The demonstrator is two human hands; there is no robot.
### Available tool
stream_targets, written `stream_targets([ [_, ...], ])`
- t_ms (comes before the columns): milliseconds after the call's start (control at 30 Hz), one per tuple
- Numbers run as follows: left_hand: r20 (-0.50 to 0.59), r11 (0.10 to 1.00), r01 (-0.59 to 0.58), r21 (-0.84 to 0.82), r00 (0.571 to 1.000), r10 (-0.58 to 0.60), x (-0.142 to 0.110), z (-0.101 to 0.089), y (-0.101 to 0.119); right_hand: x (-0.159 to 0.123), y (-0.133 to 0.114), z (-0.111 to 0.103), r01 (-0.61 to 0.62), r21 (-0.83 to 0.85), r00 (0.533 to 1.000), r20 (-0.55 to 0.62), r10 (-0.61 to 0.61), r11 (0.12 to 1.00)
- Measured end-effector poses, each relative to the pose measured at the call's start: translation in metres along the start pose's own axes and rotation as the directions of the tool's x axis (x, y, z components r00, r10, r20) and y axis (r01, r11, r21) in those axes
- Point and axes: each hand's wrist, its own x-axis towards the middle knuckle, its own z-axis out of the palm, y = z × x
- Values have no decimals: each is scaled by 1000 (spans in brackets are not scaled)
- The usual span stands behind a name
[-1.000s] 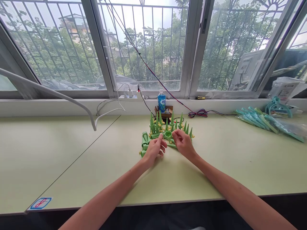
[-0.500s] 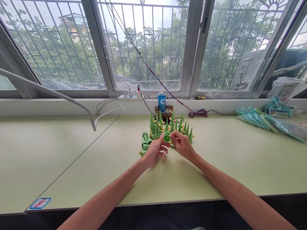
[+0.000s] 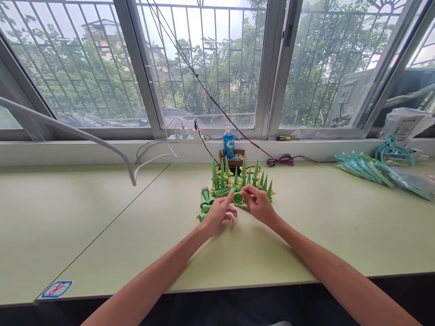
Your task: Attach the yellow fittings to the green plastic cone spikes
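A green plastic watering spike (image 3: pixel 238 198) is held with its round, hollow end facing me; the rest of it is hidden behind that end. My left hand (image 3: pixel 219 215) has its thumb at the spike's left side, with the other fingers curled loosely below. From the right, my right hand (image 3: pixel 258 203) pinches at the rim with thumb and forefinger. Behind both hands stand several green pointed spikes (image 3: pixel 244 173) with small yellow valves. More green watering spike bodies (image 3: pixel 205 196) lie beside my left hand, partly covered by it.
A blue liquid bottle (image 3: pixel 229 144) stands in a small brown box (image 3: pixel 239 158) behind the spikes. Coiled cable (image 3: pixel 284 159) lies near the wall. Bagged turquoise and green items (image 3: pixel 363 167) lie far right. A white cable (image 3: pixel 102 141) loops over the table's left side.
The round end of the held spike has shifted slightly right and down, and its opening faces me a little differently. Both hands stay almost where they were.
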Motion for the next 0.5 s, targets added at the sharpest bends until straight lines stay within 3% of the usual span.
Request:
stream_targets([
  [333, 94, 938, -267, 222, 963, 252, 0, -3, -2, 0, 3, -1, -24, -33, 1000, -18, 24, 999],
  [500, 77, 919, -305, 250, 952, 295, 2, -6, -5, 0, 2, -2, -38, -16, 999, -13, 37, 999],
])
